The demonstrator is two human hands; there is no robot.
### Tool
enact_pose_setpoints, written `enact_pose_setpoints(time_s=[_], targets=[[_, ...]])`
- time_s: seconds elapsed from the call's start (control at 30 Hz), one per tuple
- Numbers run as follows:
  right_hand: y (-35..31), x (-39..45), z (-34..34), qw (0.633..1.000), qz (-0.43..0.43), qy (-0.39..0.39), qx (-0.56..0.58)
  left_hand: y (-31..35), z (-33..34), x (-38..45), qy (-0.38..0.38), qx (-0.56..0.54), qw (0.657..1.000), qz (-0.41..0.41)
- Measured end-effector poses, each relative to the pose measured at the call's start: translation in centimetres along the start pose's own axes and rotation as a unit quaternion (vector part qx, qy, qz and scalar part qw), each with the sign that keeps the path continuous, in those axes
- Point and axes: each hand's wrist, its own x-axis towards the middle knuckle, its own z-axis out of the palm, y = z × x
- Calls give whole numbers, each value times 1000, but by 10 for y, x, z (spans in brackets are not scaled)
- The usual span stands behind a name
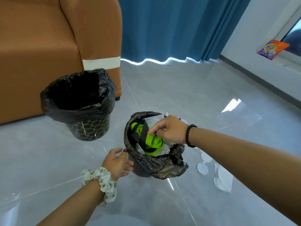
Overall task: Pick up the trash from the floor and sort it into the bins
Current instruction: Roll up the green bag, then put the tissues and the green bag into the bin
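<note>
Two bins lined with black bags stand on the grey floor. The small near bin [156,167] holds a green bag with black straps [152,141] and white wrappers. My right hand [169,130] hovers over its opening, fingers curled down onto the green bag; the grip itself is hidden. My left hand [118,162] rests with relaxed fingers against that bin's left rim. The larger patterned bin [88,126] stands to the left beside the sofa, its inside dark. White round pads [202,168] and a crumpled white paper [223,178] lie on the floor right of the near bin.
A brown sofa [40,46] fills the upper left. Blue curtains [171,26] hang behind. A purple-orange packet [272,48] lies on the ledge by the window at the upper right. A baseboard runs along the right wall.
</note>
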Motion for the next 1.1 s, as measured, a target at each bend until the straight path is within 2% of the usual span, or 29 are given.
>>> enact_pose_setpoints(time_s=[0.17,0.4,0.5,0.6,0.7,0.9,0.97,1.07,1.1], targets=[[5,-42,-36,999,-2,17,-48,34,-4,-35,18,70,996,60],[32,-121,-60,984,31,-33,-175,94,41,-82,-100,254,947,170],[52,-148,-64,961,82,-82,-252,105,73,-95,-157,347,903,197],[83,-165,-72,948,144,-101,-267,108,108,-99,-222,476,821,223],[126,-178,-78,945,203,-89,-243,101,151,-93,-255,558,756,229],[229,-199,-44,948,299,-28,-106,58,235,-59,-304,615,700,198],[258,-198,-22,942,331,-6,-61,44,249,-48,-310,624,695,178],[311,-190,20,919,381,65,73,15,278,-22,-315,598,723,145],[323,-186,30,901,404,95,124,8,283,-16,-317,588,732,134]])
